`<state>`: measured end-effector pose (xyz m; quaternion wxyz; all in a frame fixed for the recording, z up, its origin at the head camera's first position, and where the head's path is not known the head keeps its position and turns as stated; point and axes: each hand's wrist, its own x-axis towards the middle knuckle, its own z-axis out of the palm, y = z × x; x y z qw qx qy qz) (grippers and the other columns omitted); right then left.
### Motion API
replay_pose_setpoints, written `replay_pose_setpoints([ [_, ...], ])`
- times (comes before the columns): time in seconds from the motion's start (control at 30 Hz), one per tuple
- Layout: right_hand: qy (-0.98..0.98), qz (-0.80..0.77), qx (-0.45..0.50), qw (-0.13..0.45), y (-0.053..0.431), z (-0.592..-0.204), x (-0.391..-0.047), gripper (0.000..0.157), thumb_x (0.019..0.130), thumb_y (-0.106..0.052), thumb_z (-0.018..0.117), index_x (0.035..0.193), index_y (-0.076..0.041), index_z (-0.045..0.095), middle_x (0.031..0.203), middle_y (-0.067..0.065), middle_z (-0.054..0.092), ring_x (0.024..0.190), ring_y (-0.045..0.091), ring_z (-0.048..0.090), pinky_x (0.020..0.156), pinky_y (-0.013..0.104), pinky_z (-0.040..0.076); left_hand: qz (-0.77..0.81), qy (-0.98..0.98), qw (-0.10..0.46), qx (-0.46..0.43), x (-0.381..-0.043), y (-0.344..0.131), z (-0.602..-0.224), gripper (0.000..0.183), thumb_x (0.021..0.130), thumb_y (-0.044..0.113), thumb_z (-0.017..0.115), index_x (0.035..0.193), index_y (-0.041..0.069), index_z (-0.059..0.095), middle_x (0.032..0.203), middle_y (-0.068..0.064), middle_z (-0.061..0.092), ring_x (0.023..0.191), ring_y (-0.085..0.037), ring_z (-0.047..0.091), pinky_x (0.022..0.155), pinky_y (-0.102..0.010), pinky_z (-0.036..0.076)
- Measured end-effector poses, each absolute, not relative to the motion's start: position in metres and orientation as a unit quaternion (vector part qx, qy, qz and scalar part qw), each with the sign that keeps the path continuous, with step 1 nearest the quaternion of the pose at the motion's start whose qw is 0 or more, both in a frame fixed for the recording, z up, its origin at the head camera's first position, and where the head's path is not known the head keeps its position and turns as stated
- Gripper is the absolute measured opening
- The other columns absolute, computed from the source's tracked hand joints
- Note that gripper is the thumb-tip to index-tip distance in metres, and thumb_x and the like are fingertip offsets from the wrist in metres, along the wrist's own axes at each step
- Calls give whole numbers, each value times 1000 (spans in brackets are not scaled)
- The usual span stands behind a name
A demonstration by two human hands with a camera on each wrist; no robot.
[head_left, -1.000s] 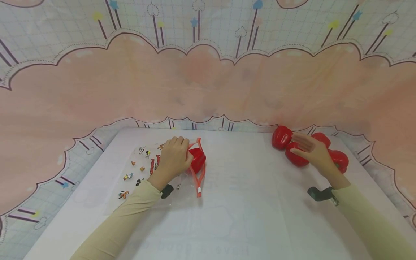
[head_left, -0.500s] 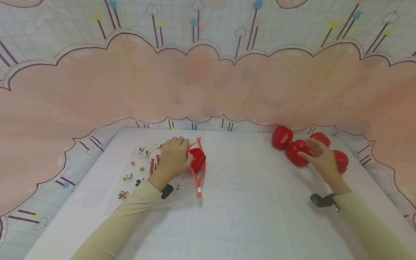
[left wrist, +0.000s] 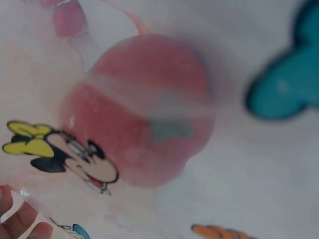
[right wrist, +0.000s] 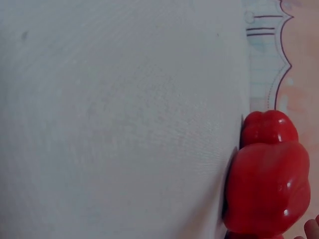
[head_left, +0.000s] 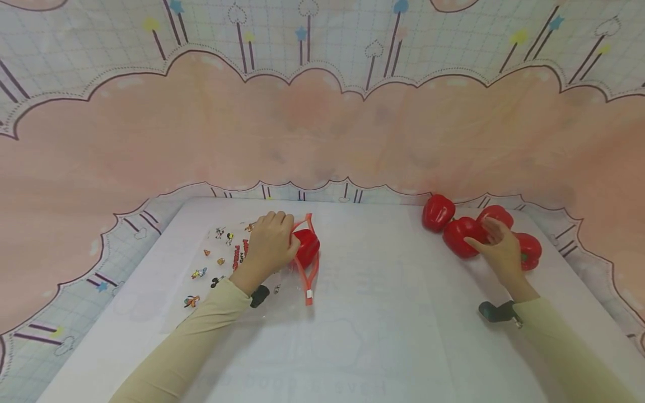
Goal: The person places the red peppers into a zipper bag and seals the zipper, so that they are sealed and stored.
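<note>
A clear plastic zip bag [head_left: 201, 291] printed with cartoon figures lies flat at the left, its red-edged mouth [head_left: 304, 277] spread apart. One red bell pepper [head_left: 308, 246] sits in that mouth; its green stem shows through the plastic in the left wrist view. My left hand [head_left: 271, 242] grips the bag at the opening, fingers curled. At the right, my right hand [head_left: 503, 254] is over a group of bell peppers, thumb spread from the fingers. Its thumb overlaps the nearest front pepper [head_left: 459, 238]. In the right wrist view, fingertips [right wrist: 312, 230] show beside a large pepper [right wrist: 266, 189].
A red pepper [head_left: 438, 212] stands at the back of the group, another [head_left: 495, 214] behind the right hand and one [head_left: 531, 252] to its right. The white table [head_left: 383, 291] ends at a patterned cloth [head_left: 322, 134] behind.
My right hand has drawn back and shifted right from over the front pepper, and its fingers have bent somewhat. The left hand and the bag have stayed where they were.
</note>
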<state>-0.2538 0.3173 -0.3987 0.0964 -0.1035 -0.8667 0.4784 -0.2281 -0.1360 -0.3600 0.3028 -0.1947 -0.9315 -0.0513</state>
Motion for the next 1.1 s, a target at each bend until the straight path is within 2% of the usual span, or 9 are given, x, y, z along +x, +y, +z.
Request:
replay_pose_setpoints([
  [0.13, -865, 483, -100, 92, 319, -402, -255, 75, 89, -30, 60, 149, -8, 19, 154, 17, 24, 142, 38, 23, 107, 51, 30, -50, -931, 305, -196, -229, -136, -361, 29, 74, 18, 70, 95, 1, 61, 90, -14, 66, 81, -27, 60, 75, -39, 54],
  [0.7, -877, 467, -101, 56, 321, -409, -258, 83, 88, -34, 62, 149, -5, 15, 154, 21, 22, 141, 42, 22, 105, 54, 33, -50, -935, 296, -190, -228, -136, -359, 29, 74, 18, 70, 96, 0, 62, 91, -14, 66, 82, -27, 60, 76, -39, 54],
  [1.1, -894, 431, -115, 34, 318, -409, -260, 88, 85, -28, 67, 149, -3, 13, 152, 24, 23, 138, 47, 23, 103, 56, 36, -54, -934, 296, -193, -229, -136, -359, 29, 74, 17, 70, 97, 0, 62, 91, -14, 66, 81, -27, 60, 75, -38, 54],
])
